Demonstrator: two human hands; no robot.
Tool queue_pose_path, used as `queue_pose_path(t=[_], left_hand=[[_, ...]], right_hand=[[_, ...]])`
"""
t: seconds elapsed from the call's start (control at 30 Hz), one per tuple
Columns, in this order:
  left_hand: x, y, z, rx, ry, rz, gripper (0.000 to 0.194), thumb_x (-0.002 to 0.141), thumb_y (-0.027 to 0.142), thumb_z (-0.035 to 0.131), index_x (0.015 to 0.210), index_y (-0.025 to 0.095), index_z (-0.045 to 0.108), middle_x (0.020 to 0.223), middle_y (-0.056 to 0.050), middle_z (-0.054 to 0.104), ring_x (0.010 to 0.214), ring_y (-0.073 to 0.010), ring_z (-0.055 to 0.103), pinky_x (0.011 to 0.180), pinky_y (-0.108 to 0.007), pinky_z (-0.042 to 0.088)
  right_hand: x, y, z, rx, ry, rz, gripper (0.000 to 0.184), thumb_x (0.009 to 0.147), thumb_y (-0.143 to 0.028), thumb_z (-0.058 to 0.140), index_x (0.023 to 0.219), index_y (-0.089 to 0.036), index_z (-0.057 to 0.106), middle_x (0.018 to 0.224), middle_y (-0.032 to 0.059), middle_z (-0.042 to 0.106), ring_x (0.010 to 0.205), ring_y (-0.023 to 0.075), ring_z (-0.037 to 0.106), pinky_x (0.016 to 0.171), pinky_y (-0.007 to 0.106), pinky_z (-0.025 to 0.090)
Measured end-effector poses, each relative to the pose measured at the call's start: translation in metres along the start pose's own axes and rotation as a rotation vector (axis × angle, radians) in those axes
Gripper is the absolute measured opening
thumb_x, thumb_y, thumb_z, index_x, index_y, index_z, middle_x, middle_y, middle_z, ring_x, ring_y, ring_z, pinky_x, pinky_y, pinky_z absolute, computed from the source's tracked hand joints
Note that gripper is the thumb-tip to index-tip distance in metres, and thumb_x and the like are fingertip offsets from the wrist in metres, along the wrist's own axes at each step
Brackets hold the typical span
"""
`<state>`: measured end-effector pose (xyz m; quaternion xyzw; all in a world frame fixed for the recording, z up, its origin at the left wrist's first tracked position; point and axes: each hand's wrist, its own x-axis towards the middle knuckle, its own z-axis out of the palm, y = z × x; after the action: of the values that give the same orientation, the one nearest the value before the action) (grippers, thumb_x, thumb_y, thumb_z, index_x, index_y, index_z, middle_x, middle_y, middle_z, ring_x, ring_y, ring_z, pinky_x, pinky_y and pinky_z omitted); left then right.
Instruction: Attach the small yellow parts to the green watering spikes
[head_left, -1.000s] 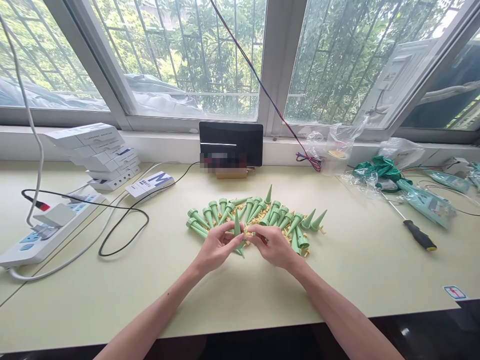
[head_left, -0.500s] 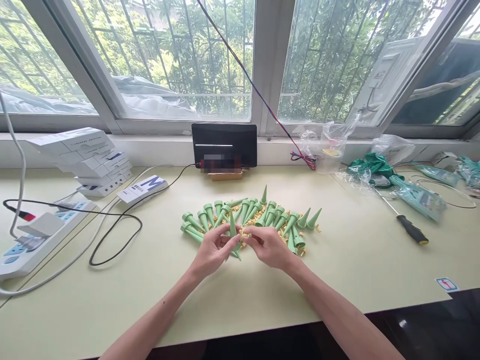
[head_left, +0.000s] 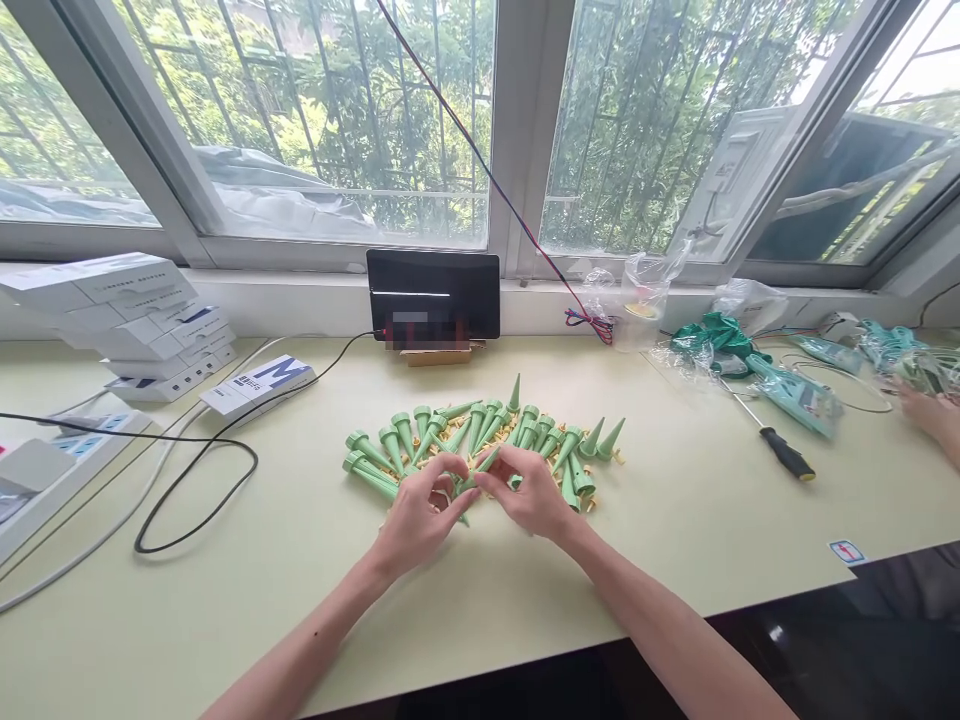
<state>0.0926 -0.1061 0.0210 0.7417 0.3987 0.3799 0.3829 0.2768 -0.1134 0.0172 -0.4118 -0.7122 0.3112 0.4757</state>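
Note:
My left hand (head_left: 421, 508) and my right hand (head_left: 531, 492) meet just in front of a pile of green cone-shaped plastic spikes (head_left: 405, 434). Between them is one green spike (head_left: 486, 464), its tip tilted up to the right. The left thumb and fingers pinch it from the left, and the right fingers close on it from the other side. Part of it is hidden by my fingers, and I cannot see whether a small yellow piece is in them too. Small yellow plastic pieces (head_left: 592, 504) lie scattered among the spikes.
At the back stands a dark tablet (head_left: 435, 290). White boxes (head_left: 142, 320) and a power strip (head_left: 82, 470) with cables are on the left. A screwdriver (head_left: 787, 453) and bagged green parts (head_left: 796, 397) lie right. Another person's hand (head_left: 934, 418) holds pale strands at the right edge.
The spike in my hands has gone from upright to tilted right. My right fingers now close on it. The view has shifted right, and another person's hand has appeared at the right edge.

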Motion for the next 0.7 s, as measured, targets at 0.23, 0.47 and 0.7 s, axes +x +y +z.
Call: queue_pose_path(t=[0.23,0.47,0.7], left_hand=[[0.0,-0.006,-0.003,0.023,0.024,-0.013,0.021,0.093,0.04,0.055,0.098,0.019,0.055,0.067,0.003,0.056,0.05,-0.0095,0.051,0.05,-0.022,0.049],[-0.005,-0.013,0.001,0.24,-0.044,0.172,0.019,0.096,0.032,0.05,0.087,0.019,0.061,0.066,0.003,0.057,0.053,-0.0084,0.048,0.051,-0.019,0.041],[-0.002,-0.014,0.005,0.284,-0.059,0.208,0.019,0.096,0.029,0.051,0.085,0.019,0.062,0.067,0.003,0.059,0.055,-0.0081,0.049,0.052,-0.018,0.04]], right_hand=[[-0.01,-0.01,-0.008,0.034,0.061,0.025,0.016,0.091,-0.032,0.058,0.083,-0.017,0.06,0.065,-0.0011,0.055,0.056,0.0109,0.047,0.052,0.023,0.041],[-0.067,-0.025,-0.061,-0.216,0.302,0.061,0.012,0.091,-0.027,0.06,0.085,-0.018,0.065,0.073,0.003,0.065,0.06,0.0142,0.059,0.056,0.025,0.048],[-0.043,-0.032,-0.159,-0.557,0.779,0.053,0.021,0.086,-0.038,0.065,0.083,-0.017,0.065,0.07,0.0026,0.066,0.06,0.0154,0.062,0.059,0.025,0.051]])
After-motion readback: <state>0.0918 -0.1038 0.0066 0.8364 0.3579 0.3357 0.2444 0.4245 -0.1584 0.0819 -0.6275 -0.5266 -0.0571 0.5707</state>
